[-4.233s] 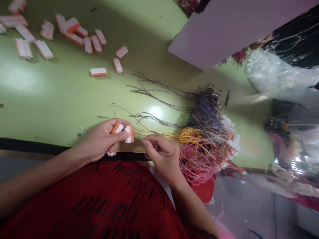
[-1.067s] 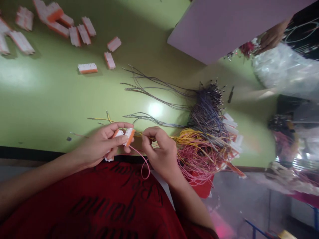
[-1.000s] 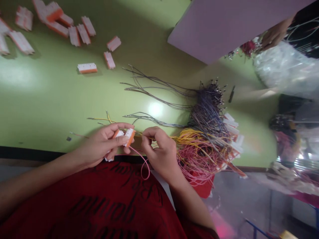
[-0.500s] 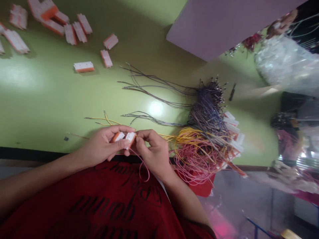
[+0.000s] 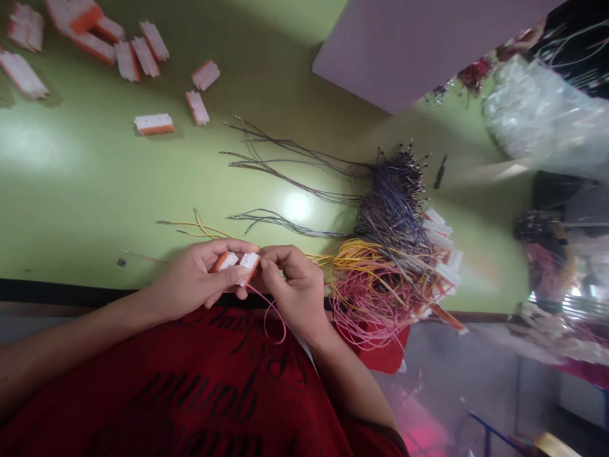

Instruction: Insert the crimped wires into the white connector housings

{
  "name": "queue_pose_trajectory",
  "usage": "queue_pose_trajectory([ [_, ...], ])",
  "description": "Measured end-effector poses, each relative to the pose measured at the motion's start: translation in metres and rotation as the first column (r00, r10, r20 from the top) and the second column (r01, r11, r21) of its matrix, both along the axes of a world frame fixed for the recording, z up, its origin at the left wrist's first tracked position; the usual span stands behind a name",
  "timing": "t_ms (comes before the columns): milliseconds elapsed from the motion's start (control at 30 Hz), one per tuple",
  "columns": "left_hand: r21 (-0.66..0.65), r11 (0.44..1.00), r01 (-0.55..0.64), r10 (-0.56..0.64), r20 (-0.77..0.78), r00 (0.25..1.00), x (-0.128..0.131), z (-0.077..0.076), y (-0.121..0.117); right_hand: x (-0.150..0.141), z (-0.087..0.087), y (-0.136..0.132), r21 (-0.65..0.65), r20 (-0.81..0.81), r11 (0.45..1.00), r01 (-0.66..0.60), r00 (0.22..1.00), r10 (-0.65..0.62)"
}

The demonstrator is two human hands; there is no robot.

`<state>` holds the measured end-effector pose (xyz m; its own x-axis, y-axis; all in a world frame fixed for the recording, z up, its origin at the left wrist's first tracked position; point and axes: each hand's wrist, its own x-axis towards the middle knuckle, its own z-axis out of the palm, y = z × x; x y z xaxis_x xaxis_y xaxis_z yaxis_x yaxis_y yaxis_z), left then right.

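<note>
Close to my body, just above the table's front edge, my left hand (image 5: 209, 273) is closed around a white and orange wire connector (image 5: 248, 268). A second white and orange piece (image 5: 225, 261) shows between its fingers; whether the two are joined I cannot tell. My right hand (image 5: 294, 279) pinches a thin wire at the connector's right side, its end mostly hidden by the fingertips. From the connector's lower end a pink wire (image 5: 284, 325) loops down in front of the red shirt and back under my right hand. Yellow wires (image 5: 200, 223) run behind both hands.
On the right lies a big bundle of pink wires (image 5: 361, 304), with yellow and dark wires (image 5: 390, 197) above. Several loose connectors (image 5: 155, 124) lie upper left. A purple box-like block (image 5: 380, 57) stands at the back, near a clear plastic bag (image 5: 523, 108) and a small dark tool (image 5: 441, 172).
The view has shifted slightly, moving the table things a little left and up. Both hands stay at the connector; the right fingertips have barely moved, and the yellow bit at them is less visible.
</note>
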<state>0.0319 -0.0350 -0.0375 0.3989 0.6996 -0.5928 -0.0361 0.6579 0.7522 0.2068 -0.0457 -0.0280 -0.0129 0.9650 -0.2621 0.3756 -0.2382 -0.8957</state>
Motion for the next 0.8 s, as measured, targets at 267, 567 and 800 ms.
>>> queue_pose_trajectory([
  [267, -0.016, 0.999, 0.046, -0.047, -0.061, 0.997, 0.001, -0.005, 0.006, 0.016, -0.002, 0.015, 0.116, 0.206, 0.98, -0.162, 0.969, 0.136],
  [567, -0.055, 0.997, 0.054, -0.056, -0.029, 0.998, 0.002, -0.009, 0.015, 0.048, -0.035, 0.042, 0.315, 0.823, 0.842, -0.438, 0.567, -0.013],
  [800, -0.099, 0.994, 0.052, -0.056, -0.032, 0.998, 0.005, -0.009, 0.015, 0.064, 0.001, 0.029, 0.461, 0.504, 0.855, -0.239, 0.863, -0.031],
])
